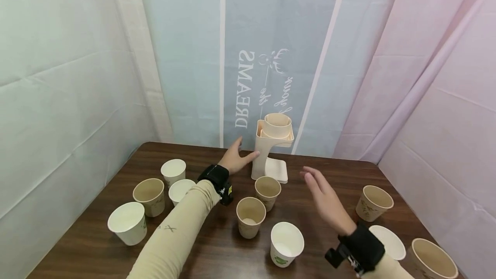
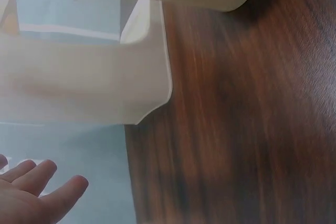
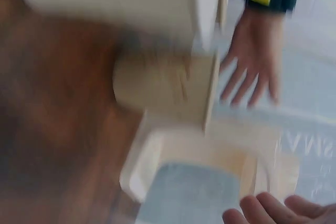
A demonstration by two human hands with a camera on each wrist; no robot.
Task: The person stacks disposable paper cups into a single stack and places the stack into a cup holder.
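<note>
A cream plastic stand (image 1: 261, 152) with a flat base and a round collar (image 1: 277, 126) on top is at the back of the table. My left hand (image 1: 234, 159) is just left of it, fingers spread and thumb near its upright. In the left wrist view, that hand (image 2: 37, 195) holds nothing. My right hand (image 1: 327, 199) hovers to the right of the stand, its fingers extended. The right wrist view has this hand's fingertips (image 3: 262, 208) at the lower right, beside the stand (image 3: 142, 166). A brown paper cup (image 1: 268, 193) stands directly before the base.
Another brown cup (image 1: 249, 222) and a white cup (image 1: 286, 244) are nearer the front. White cups (image 1: 129, 227) and a brown cup (image 1: 151, 199) cluster at left, partly behind the left sleeve. Brown cups (image 1: 373, 205) flank a white one (image 1: 389, 242) at right. Fabric curtains (image 1: 186, 76) surround the table.
</note>
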